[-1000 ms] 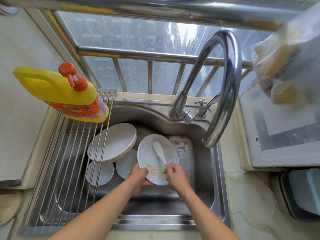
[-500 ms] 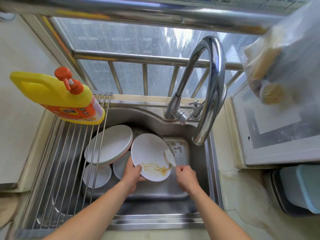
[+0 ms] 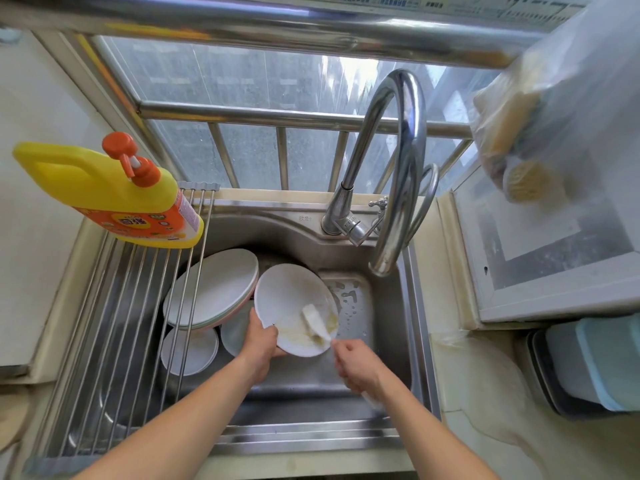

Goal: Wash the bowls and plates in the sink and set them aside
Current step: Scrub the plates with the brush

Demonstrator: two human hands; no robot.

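Left hand (image 3: 258,344) grips the near-left rim of a tilted white plate (image 3: 291,299) held over the sink (image 3: 398,341), just right of the stacked plates (image 3: 211,289). Right hand (image 3: 356,367) pinches a white scraper (image 3: 315,325) whose long axis runs up-left across the plate's greasy lower face. Judgement: right hand is nearer the residue.

Stainless-steel sink (image 3: 391,327), centre of the frame, set in a pale bench (image 3: 485,403). In its basin, left of centre, lie stacked white plates (image 3: 211,289) and two smaller white dishes (image 3: 188,351). A roll-up wire rack (image 3: 114,323) spans the sink's left side, bearing a yellow detergent bottle (image 3: 104,192) at upper left.
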